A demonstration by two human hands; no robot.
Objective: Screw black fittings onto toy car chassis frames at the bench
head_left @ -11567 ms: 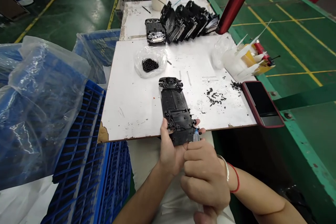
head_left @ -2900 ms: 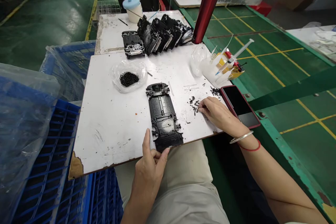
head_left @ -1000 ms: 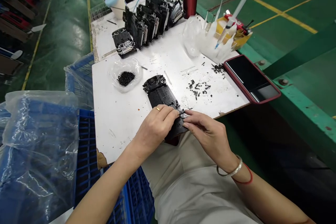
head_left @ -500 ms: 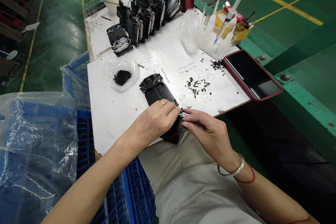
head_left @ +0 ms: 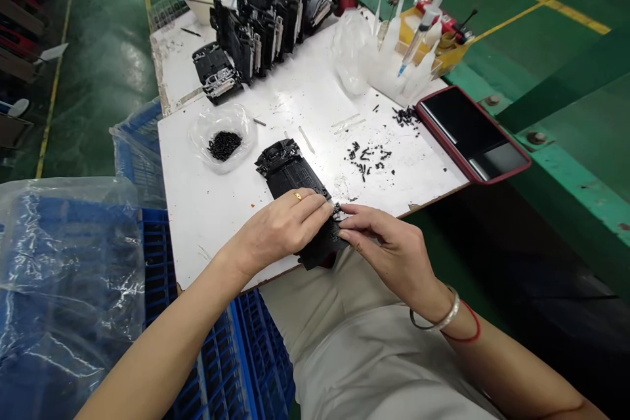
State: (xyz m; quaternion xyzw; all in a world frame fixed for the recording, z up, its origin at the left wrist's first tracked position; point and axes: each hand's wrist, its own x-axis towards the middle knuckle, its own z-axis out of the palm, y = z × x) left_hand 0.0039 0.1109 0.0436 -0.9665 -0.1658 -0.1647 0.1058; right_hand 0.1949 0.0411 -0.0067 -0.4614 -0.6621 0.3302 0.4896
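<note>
A long black plastic part (head_left: 295, 174) lies tilted at the table's near edge, its lower end over my lap. My left hand (head_left: 283, 226), with a ring on it, rests across the part's middle, fingers bent together over its right edge. From the right, my right hand (head_left: 388, 246) pinches at the same edge with thumb and forefinger; the spot between the fingertips is small and dark. A clear bag (head_left: 246, 119) holding small black pieces (head_left: 224, 145) sits left of the part. More black bits (head_left: 367, 157) are scattered to its right.
Several similar black parts (head_left: 266, 26) stand in a row at the back, near a blue-lidded bottle (head_left: 199, 3). A red-cased phone (head_left: 472, 134) lies at the right edge, below a yellow box (head_left: 450, 52) with bottles and a syringe. Blue crates (head_left: 226, 354) stand at the left.
The camera view has shifted slightly, moving the table and its contents a little left. Both hands stay at the black part's right edge, with barely any change in the fingers.
</note>
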